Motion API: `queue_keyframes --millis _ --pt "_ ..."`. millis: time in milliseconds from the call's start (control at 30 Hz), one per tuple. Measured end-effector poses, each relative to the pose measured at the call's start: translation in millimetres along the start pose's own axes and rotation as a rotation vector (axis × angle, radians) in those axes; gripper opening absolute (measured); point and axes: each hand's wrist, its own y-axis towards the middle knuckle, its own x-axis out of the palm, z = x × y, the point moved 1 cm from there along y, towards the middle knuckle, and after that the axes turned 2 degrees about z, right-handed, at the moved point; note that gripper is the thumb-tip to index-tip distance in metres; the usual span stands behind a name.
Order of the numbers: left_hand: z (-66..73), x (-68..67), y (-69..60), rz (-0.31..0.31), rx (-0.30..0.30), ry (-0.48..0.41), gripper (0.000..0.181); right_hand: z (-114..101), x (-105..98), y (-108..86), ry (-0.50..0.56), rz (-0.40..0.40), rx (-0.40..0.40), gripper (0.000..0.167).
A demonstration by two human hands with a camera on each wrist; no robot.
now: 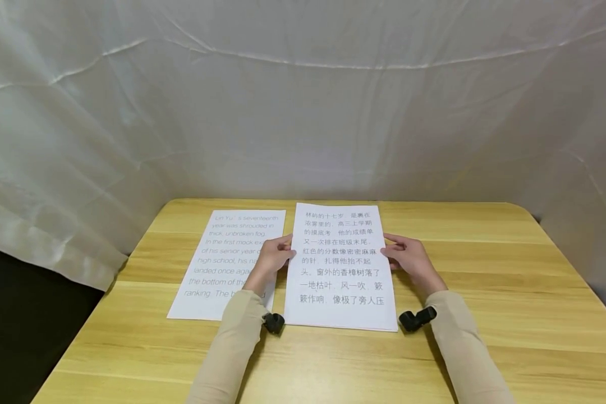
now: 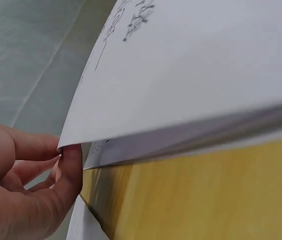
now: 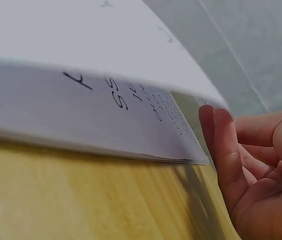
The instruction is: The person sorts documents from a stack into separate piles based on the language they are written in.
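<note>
So on the left there's an English-text sheet (image 1: 224,264) lying flat on the wooden table (image 1: 510,280), partly blocked by the left hand (image 1: 269,260) and its sleeve (image 1: 232,336). That hand's nearly closed, pinching the left edge of a Chinese-text sheet (image 1: 340,266). The sheet's in the middle, raised above a paper stack (image 3: 40,105) (the wrist views show the gap nicely). Over right, the right hand (image 1: 411,261) pinches the opposite edge, probably so neither side droops.
</note>
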Motion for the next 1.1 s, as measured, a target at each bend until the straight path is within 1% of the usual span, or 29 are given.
queue_keyframes --millis 100,167,233,367,467,633,767,933,1100 --pt "-0.9 -1.9 0.7 -0.006 -0.005 -0.014 0.054 0 0 2.0 -0.021 -0.001 -0.009 0.053" --pt "-0.7 -1.2 1.0 -0.013 -0.016 -0.026 0.055 0 -1 -0.2 -0.021 0.006 -0.002 0.054" --pt "-0.7 -0.5 1.4 -0.015 -0.027 -0.045 0.055 -1 -3 -2.1 -0.005 0.010 0.000 0.054" --pt "-0.8 0.0 1.6 -0.017 -0.053 -0.090 0.054 -3 -6 -6.2 0.062 0.000 0.006 0.056" --pt "0.9 0.9 0.3 -0.031 -0.057 -0.116 0.055 -6 -11 -8.2 0.090 0.003 0.006 0.057" --pt "3.3 4.1 -1.8 -0.066 -0.042 -0.134 0.056 -11 -19 -8.8 0.047 0.003 -0.005 0.058" --pt "3.9 10.5 -1.9 -0.068 -0.035 -0.155 0.057 -14 -26 -6.6 0.018 -0.011 -0.001 0.059" --pt "5.7 23.8 -0.4 -0.048 -0.029 -0.158 0.055 -14 -37 -3.4 0.010 -0.018 0.005 0.061" --pt "9.5 39.4 1.9 -0.075 -0.043 -0.163 0.056 -11 -54 -1.8 -0.033 -0.013 0.021 0.061"
